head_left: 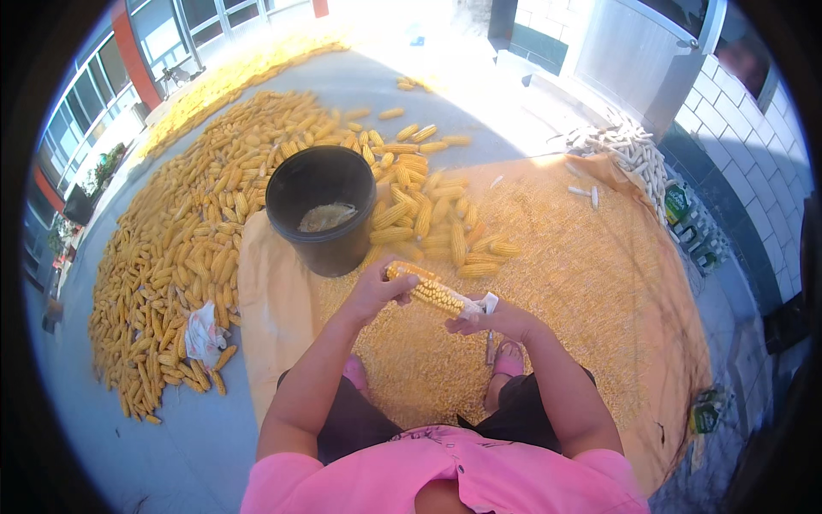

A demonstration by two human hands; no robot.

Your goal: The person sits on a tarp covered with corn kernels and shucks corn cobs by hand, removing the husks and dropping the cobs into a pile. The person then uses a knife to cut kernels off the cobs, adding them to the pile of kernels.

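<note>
In front of my body, a partly shelled ear of corn [431,290] is tilted between my two hands. My left hand [379,290] grips its far-left end, where kernels still cover the cob. At the other end the cob is pale and bare, and my right hand [494,319] closes around it. Some white wrapping [491,302] shows at the right hand's fingers. Below that hand is a slim tool [490,350], partly hidden; I cannot tell whether the hand holds it. Loose corn kernels [417,379] cover the tan sheet [276,302] beneath.
A black bucket [321,247] with pale contents stands ahead. Whole ears [192,212] form a large heap at left, and more ears [443,225] lie beyond my hands. Bare cobs [632,151] are piled far right. Bottle packs [697,228] line the right wall. A white bag [205,335] rests leftward.
</note>
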